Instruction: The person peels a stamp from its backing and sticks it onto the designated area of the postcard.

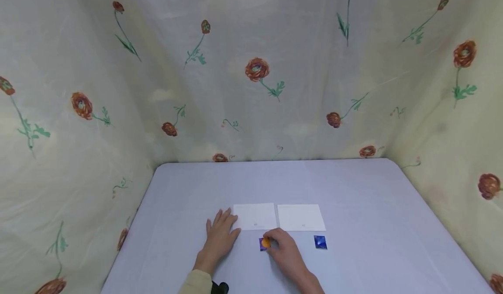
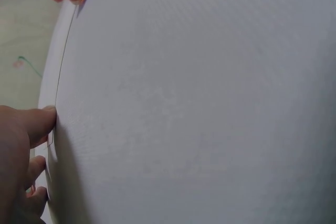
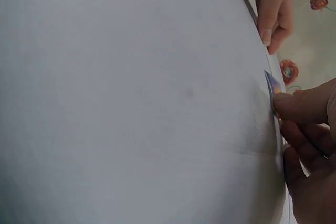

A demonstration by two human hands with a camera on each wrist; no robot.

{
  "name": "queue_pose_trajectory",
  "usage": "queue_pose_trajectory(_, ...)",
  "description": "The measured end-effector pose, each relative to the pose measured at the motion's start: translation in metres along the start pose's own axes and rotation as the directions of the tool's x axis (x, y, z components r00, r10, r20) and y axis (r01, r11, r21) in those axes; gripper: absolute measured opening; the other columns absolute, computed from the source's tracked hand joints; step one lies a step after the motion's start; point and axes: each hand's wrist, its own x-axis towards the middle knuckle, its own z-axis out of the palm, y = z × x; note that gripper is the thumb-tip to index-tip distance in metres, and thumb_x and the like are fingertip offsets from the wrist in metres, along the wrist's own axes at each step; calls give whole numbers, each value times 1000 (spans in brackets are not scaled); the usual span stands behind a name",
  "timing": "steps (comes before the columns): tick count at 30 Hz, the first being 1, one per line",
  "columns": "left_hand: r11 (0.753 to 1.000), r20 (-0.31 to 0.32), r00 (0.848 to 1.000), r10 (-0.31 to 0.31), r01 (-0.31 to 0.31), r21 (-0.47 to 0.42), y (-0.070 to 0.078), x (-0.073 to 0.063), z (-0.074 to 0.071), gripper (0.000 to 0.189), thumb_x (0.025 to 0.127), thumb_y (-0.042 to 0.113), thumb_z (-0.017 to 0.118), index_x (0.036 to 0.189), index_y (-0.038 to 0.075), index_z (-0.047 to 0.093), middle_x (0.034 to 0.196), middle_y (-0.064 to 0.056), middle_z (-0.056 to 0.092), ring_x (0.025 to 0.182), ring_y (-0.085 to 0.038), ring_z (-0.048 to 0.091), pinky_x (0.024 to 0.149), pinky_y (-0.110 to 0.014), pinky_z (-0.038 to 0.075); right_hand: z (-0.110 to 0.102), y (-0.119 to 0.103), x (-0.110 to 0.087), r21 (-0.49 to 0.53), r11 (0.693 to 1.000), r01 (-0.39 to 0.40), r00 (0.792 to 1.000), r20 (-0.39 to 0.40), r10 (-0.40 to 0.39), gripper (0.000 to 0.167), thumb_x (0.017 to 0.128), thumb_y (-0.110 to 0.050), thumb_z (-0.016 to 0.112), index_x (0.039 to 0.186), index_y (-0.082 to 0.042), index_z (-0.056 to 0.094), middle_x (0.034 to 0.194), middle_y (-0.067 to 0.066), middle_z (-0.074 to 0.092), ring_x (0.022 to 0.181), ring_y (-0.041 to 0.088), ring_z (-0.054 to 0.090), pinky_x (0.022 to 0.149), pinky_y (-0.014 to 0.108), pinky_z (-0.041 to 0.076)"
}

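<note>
My right hand (image 1: 285, 251) pinches a small square purple card (image 1: 261, 244) with an orange round on its face, thumb and forefinger at its right side. In the right wrist view the thumb covers part of this card (image 3: 270, 82), which stands out past the fingertips. Spread on the tabletop, my left hand (image 1: 221, 238) has its fingers extended, the tips right at the left edge of a white sheet (image 1: 254, 217). A second white sheet (image 1: 301, 218) lies beside the first, beyond my right hand. To the right of that hand is a small blue square card (image 1: 320, 242).
All of this lies on a pale table (image 1: 188, 185) with rounded far corners. A flower-printed cloth (image 1: 298, 36) hangs behind the table and along both sides. A black object (image 1: 223, 288) shows by the left sleeve (image 1: 195, 282).
</note>
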Motion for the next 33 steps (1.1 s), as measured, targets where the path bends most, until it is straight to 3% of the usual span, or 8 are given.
queue_pose_trajectory(8,1000,-22,1000,-9,9,4,1,2,0,38,95,27,64,130,13,61,155,-11,45,149,-39,30,115,-75,12,5,-2,4,-39,997,62,996,-64,-64,27,77,3,74,96,-18,73,98,-10,67,99,12,62,92,37,54)
queue_pose_trajectory(20,999,10,999,-39,39,-11,2,1,1,38,96,28,64,131,13,60,157,-11,43,150,-39,28,117,-74,8,3,-5,8,-28,997,-70,997,16,70,34,75,8,69,97,-17,74,97,-7,64,94,11,56,88,35,54)
queue_pose_trajectory(27,998,27,998,-58,59,-18,3,1,1,38,96,29,62,131,14,60,158,-10,41,151,-38,26,117,-74,5,3,-7,7,-4,996,-88,996,12,88,37,72,11,68,95,-17,72,94,-4,64,90,12,55,83,30,52)
queue_pose_trajectory(33,998,17,998,-54,54,-18,2,2,3,37,97,30,62,130,15,59,158,-10,41,152,-37,25,117,-73,4,2,-8,9,42,993,-113,994,12,113,39,70,14,66,94,-17,72,95,-3,63,91,13,56,87,34,53)
